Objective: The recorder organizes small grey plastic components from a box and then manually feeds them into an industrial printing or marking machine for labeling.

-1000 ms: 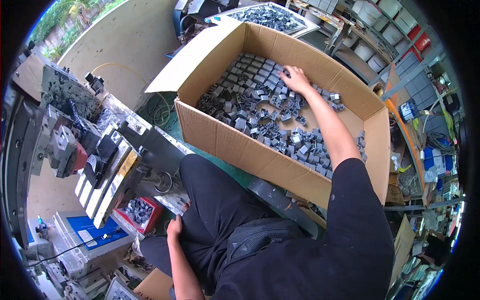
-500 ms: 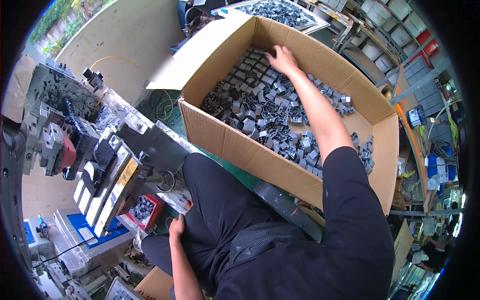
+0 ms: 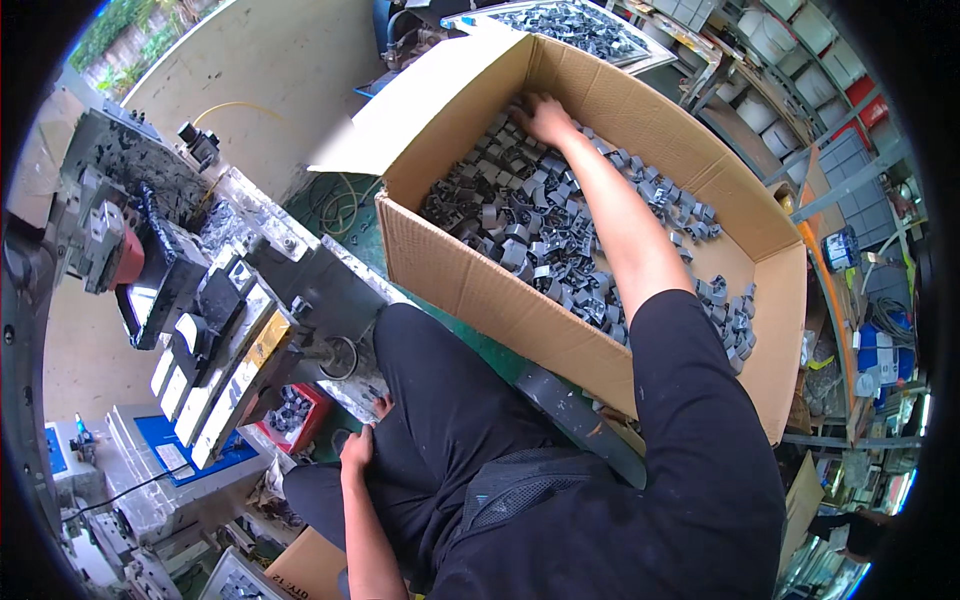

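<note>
My right hand (image 3: pixel 547 120) reaches into the far left corner of a large open cardboard box (image 3: pixel 450 255). Its fingers are apart, and the tips press down among small grey curved plastic parts (image 3: pixel 545 200); I see no part lifted in it. Some of these pieces stand in neat rows near the hand, while the others lie in a loose heap. My left hand (image 3: pixel 357 450) rests on my leg beside the knee, fingers lying loosely and holding nothing visible.
At left stands a machine with a metal clamp block (image 3: pixel 225 350). Below it sits a red bin (image 3: pixel 305 420) of similar parts. A tray (image 3: pixel 640 50) of more pieces lies beyond the box. Shelves with white buckets (image 3: pixel 765 35) are at far right.
My right hand has moved a little left within the box, against the rows of parts, and its fingers reach lower among them. My left hand stays on my leg. The view has shifted slightly.
</note>
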The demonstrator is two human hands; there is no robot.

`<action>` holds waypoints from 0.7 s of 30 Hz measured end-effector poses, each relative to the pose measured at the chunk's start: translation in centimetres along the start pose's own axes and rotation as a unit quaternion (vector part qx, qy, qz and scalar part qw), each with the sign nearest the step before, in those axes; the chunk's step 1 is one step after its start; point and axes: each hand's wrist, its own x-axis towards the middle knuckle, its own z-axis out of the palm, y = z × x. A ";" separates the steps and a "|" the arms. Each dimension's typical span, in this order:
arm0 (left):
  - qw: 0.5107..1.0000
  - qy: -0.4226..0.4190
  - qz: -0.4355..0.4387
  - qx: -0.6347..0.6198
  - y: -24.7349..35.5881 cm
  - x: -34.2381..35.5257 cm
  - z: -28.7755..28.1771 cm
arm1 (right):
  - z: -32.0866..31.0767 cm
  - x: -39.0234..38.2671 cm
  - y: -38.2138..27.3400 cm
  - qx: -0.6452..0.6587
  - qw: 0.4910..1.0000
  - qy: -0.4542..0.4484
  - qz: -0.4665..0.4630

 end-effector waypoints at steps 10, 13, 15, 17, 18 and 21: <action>0.997 -0.008 -0.042 -0.063 1.9 -2.0 -1.5 | 1.3 -2.5 -1.7 0.157 0.987 -0.036 -0.001; 0.997 0.005 -0.039 -0.066 2.7 -1.8 -1.7 | 0.1 -4.4 -1.1 0.163 0.984 -0.036 -0.056; 0.998 -0.004 -0.030 -0.053 2.3 -1.0 -1.3 | -0.9 -5.5 -1.6 0.107 0.989 -0.068 -0.076; 0.995 0.016 -0.040 -0.089 -1.0 -0.3 -0.4 | -1.1 -6.9 -6.2 0.125 0.983 -0.085 -0.100; 0.992 0.030 -0.034 -0.119 -2.4 0.2 0.2 | -1.4 -7.1 -7.6 0.124 0.982 -0.112 -0.092; 0.992 0.071 0.014 -0.103 0.8 -1.6 -0.5 | -1.9 -10.0 -6.4 0.109 0.982 -0.117 -0.096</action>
